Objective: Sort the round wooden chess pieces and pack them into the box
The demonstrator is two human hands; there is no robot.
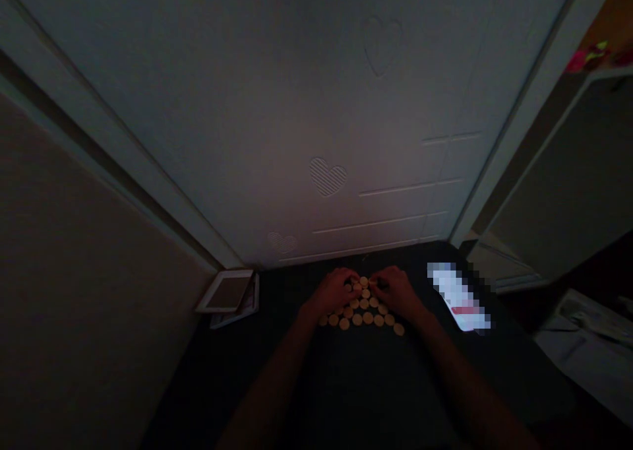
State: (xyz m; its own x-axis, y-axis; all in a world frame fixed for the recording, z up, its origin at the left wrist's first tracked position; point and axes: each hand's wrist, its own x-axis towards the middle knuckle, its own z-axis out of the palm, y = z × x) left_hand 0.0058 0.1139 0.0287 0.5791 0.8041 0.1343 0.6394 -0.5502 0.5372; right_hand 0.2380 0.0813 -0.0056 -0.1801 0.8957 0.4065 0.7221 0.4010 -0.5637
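Several small, pale round discs [368,318] lie on the dark tabletop in a roughly triangular pattern with a wide row at the bottom. Whether they are coins or wooden pieces is too dim to tell. My left hand [337,289] is at the upper left of the pattern, its thumb and index finger curled around a disc [357,287]. Across from it, my right hand [394,287] has its fingers bent together by the top disc [364,282]. What its fingertips hold, if anything, is hidden.
At the right of the dark table [366,390] lies a lit phone [459,298], its screen blurred. A white framed object [227,295] rests at the far left corner. Behind stands a pale panel [247,140] with embossed hearts. Papers [583,351] lie lower, at right.
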